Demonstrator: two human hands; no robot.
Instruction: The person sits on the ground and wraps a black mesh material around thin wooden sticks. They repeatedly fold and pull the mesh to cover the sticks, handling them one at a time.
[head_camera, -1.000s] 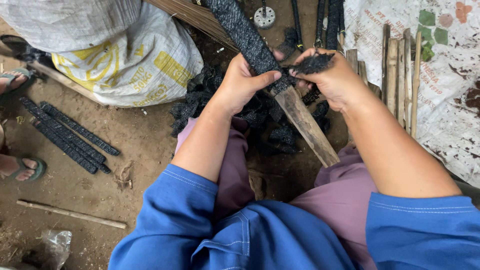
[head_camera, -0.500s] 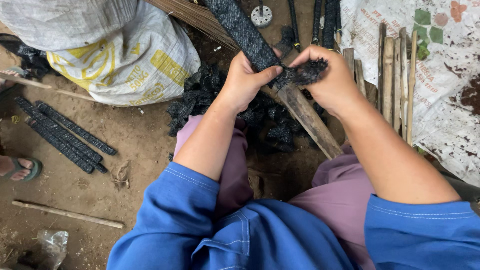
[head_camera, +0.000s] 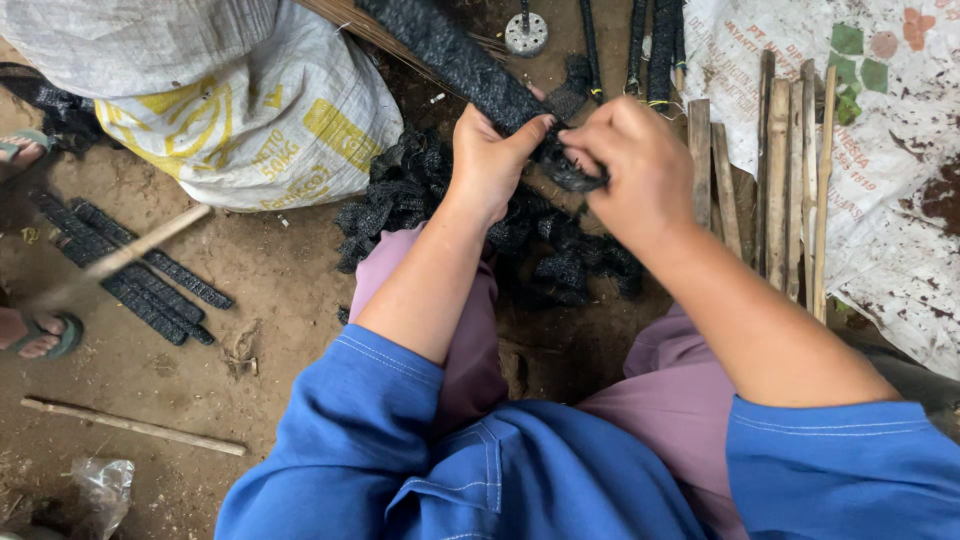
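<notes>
1. Wrapping, I think: my left hand (head_camera: 490, 160) grips the long black mesh roll (head_camera: 455, 55), and my right hand (head_camera: 640, 165) pinches a mesh strip (head_camera: 575, 178) at its lower end.
2. The next move, I judge, needs a tight pull around the roll.
3. Below lies a mesh pile (head_camera: 420, 205) on the dirt floor (head_camera: 270, 290); a sack (head_camera: 230, 110) is on the left, sticks (head_camera: 790, 180) on the right.

Place: outdoor, makeshift craft workshop
Floor: bare packed dirt ground (head_camera: 270, 290)
Materials: woven sack (head_camera: 230, 110), bamboo slats (head_camera: 790, 180), black mesh scraps (head_camera: 400, 200), wrapped black sticks (head_camera: 130, 270)
</notes>
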